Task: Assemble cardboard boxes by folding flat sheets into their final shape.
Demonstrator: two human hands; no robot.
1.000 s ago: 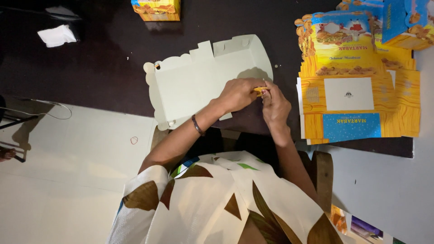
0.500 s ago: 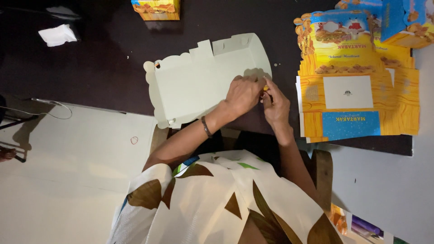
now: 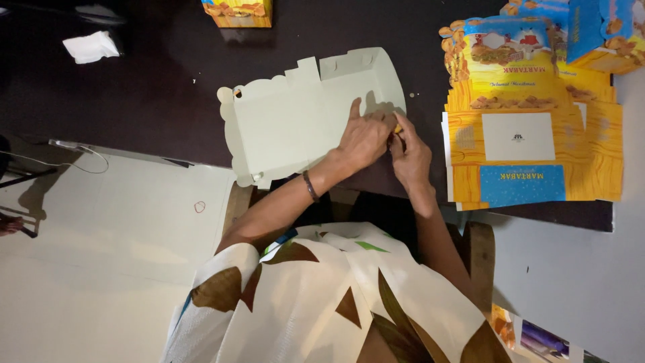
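- Carton blank (image 3: 302, 121), pale inner side up, lies flat on the dark table (image 3: 154, 87), centre of view, scalloped edge to the left, flaps along the far edge.
- Change vs a second ago: blank barely shifted; left hand has slid further onto its right near corner and now lies flatter on it. Reads as pinning the sheet while the corner gets worked.
- Left hand (image 3: 364, 138): palm down on the blank, index finger stretched toward the far edge, other fingers curled at the corner. Bangle on the wrist.
- Right hand (image 3: 411, 156): just off the blank's right edge, touching the left hand, fingertips pinched on a small orange bit at that corner. What it is, can't tell.
- Both forearms reach in from the near side, converging on that corner.
- Right: stack of printed flat cartons (image 3: 531, 134), yellow and blue.
- Far edge: a folded box (image 3: 236, 12); far left: crumpled white paper (image 3: 91, 47).
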